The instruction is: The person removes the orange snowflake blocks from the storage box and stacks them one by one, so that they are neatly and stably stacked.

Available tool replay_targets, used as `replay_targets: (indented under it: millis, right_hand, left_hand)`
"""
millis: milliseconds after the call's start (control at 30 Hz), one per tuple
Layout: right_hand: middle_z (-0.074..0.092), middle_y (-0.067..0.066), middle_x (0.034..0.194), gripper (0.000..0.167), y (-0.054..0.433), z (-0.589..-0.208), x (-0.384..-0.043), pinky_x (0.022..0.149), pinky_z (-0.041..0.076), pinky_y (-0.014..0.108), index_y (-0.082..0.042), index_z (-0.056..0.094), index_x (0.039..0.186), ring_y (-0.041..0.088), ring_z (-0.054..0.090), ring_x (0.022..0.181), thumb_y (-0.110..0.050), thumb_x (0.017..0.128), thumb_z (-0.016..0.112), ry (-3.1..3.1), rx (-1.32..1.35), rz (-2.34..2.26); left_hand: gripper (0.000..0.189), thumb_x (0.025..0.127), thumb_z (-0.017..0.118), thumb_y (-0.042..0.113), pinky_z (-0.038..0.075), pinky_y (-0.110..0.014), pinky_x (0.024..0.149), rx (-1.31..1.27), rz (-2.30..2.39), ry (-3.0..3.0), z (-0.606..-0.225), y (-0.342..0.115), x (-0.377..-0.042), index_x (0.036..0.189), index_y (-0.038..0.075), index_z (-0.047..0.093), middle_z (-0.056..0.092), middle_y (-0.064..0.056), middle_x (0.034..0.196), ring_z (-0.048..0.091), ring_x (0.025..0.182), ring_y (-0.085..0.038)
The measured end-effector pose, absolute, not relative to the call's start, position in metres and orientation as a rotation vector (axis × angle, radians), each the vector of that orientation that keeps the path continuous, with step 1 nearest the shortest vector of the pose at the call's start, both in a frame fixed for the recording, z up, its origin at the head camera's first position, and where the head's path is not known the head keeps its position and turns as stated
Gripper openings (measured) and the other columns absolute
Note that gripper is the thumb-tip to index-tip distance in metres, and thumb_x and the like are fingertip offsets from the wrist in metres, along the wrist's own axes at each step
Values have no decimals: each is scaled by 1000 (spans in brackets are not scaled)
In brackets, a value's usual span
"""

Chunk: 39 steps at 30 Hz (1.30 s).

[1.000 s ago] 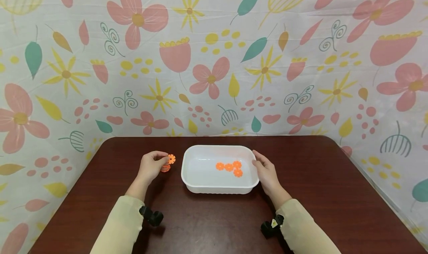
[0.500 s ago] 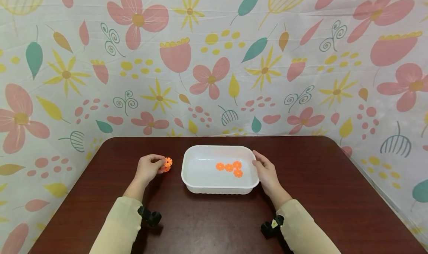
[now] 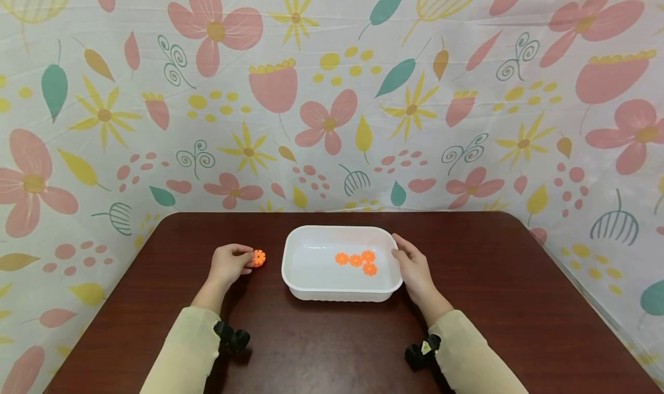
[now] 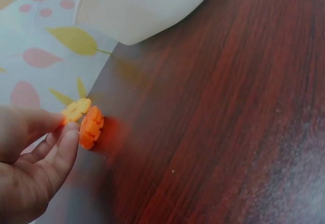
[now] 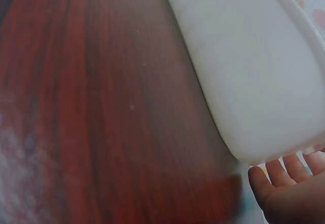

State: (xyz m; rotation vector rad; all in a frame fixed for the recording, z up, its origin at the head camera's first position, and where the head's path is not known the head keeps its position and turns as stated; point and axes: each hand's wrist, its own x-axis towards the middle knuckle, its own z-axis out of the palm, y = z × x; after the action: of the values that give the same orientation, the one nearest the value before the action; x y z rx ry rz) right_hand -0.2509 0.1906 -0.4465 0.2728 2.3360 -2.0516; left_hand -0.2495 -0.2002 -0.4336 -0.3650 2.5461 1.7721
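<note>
My left hand (image 3: 229, 265) is left of the white tray, its thumb and fingers pinching an orange notched flower disc (image 4: 76, 110). A second orange disc (image 4: 91, 127) stands on edge right beside it in the left wrist view. From the head view the two overlap, so only one orange disc (image 3: 259, 258) shows. My right hand (image 3: 413, 267) holds the right end of the white tray (image 3: 337, 295), with the thumb at the rim. In the right wrist view its fingertips (image 5: 258, 176) meet the outer wall under the rim.
Inside the tray, toward its right half, several orange flower discs (image 3: 355, 260) lie flat in an angled row. The dark brown wooden table (image 3: 332, 348) reaches back to a flower-printed cloth (image 3: 332, 94). Each wrist carries a black camera (image 3: 238, 340).
My left hand has moved slightly down and to the left, bringing the pinched disc over the other disc in the head view. The right hand and tray stay in place.
</note>
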Motion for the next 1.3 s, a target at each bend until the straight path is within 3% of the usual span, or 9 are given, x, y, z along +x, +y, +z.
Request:
replay_targets:
  millis: [467,767,1300]
  right_hand:
    - [33,11,151,46,191,-444,-250,107,38,43,-16,38,145,25,42,130,-17,99,43,2324,266,-2057]
    - [37,10,149,46,190,-445,-250,102,43,35,-17,40,144,25,45,126,-17,98,44,2342,280,-2041]
    - [35,10,151,47,191,-446,-251,107,39,42,-16,39,145,25,42,130,-16,98,44,2337,285,-2048]
  left_hand:
    - [22,90,58,4,58,-28,62,-464,1790,2527,-439,-200,-249,109,-7,62,62,-23,107,65,69,-12]
    - [22,92,57,6,58,-27,63,-515,1786,2521,-440,-200,-249,110,-5,61,59,-23,111,63,70,-11]
    - [24,92,56,5,58,-26,63,-538,1799,2500,-441,-200,-248,113,-6,59,57,-24,114,63,70,-11]
